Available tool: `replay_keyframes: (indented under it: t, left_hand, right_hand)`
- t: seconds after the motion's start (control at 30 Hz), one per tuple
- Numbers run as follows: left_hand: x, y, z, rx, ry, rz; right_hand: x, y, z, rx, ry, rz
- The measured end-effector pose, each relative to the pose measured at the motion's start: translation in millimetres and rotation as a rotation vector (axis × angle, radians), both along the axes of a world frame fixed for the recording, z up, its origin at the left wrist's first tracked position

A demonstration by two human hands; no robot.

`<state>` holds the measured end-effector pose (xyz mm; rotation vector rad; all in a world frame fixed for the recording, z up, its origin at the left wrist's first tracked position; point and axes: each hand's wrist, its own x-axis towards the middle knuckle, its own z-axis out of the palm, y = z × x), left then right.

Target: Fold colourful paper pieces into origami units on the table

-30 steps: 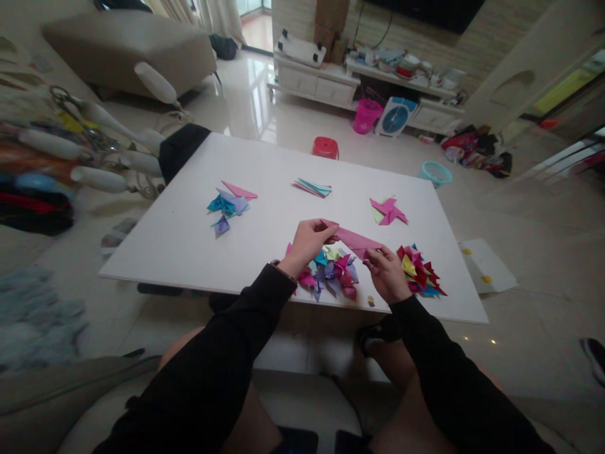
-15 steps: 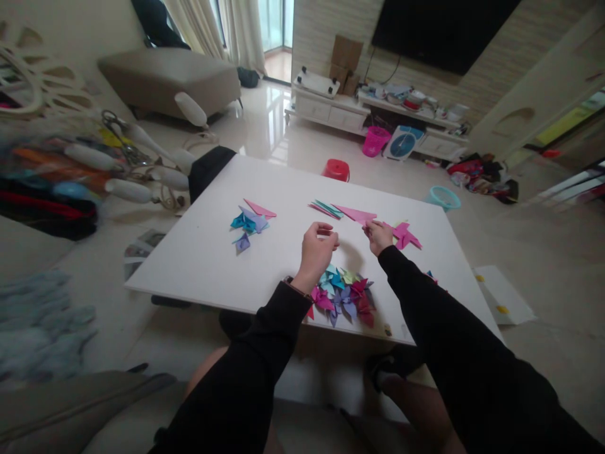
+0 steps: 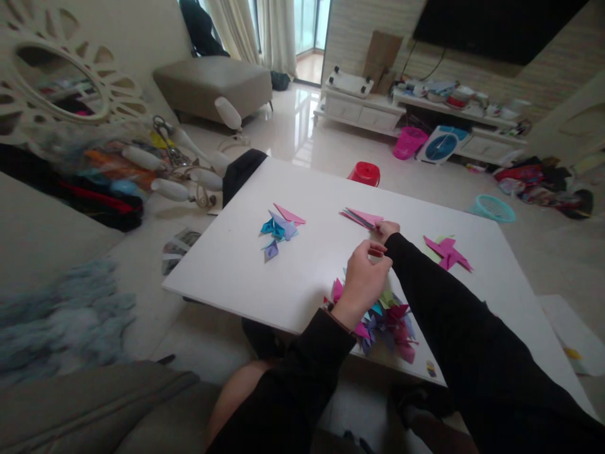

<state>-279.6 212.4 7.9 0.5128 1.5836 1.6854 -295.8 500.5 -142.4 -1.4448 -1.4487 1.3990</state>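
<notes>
My right hand (image 3: 388, 231) pinches the near end of slim folded paper strips (image 3: 360, 218), pink with a dark one along them; whether the fingers hold one or several is unclear. My left hand (image 3: 367, 277) hovers above the table's near side, fingers curled with a gap to the thumb, nothing visible in them. Under and beside it lies a heap of folded paper pieces (image 3: 388, 325) in magenta, purple, red, green and blue, partly covered by the hand. Right of my right arm is a pink pinwheel-like folded paper (image 3: 447, 251) over a pale green piece.
On the left of the white table (image 3: 236, 265) lie blue and lilac folded papers (image 3: 278, 230) and a pink strip (image 3: 289, 214). A red stool (image 3: 366, 173) stands beyond the far edge. A lamp with white shades (image 3: 172, 189) is close to the left side.
My right hand has moved from near the pink pinwheel-like paper to the folded strips. A dark strip now shows there. My left hand has moved nearer the heap, and the view has turned left.
</notes>
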Motion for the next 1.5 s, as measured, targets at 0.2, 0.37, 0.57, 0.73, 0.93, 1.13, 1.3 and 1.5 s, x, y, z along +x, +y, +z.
replay_keyframes:
  t: [0.2,0.37,0.57,0.73,0.93,1.13,1.3,1.5]
  left_hand:
    - [2,-6,1.9,-0.006,-0.013,-0.004]
    - [2,-10,6.4,0.011,-0.015,-0.005]
    - [3,-7,8.7,0.049,-0.009,0.028]
    - [3,-10,9.2,0.04,0.066,0.045]
    - [-2,-17,13.7,0.07,0.162,0.09]
    - [-2,-16,13.5,0.098,0.172,0.072]
    - [3,-16,16.4,0.11,0.174,0.047]
    - [5,-18,19.4,0.099,0.22,0.051]
  right_hand:
    - [13,-7,5.5,0.274,-0.355,-0.057]
    - [-6,-25,22.6,0.462,-0.439,0.093]
    - [-68,-93,30.7,0.622,-0.374,0.559]
    - [-112,-180,27.0,0.878,-0.297,1.153]
    - [-138,-235,24.0,1.04,-0.466,1.227]
    - [-139,-242,26.6,0.972,-0.59,1.199]
    - [-131,-238,28.5,0.935,-0.631,1.152]
    - [-132,-237,21.7,0.905,-0.648,1.11]
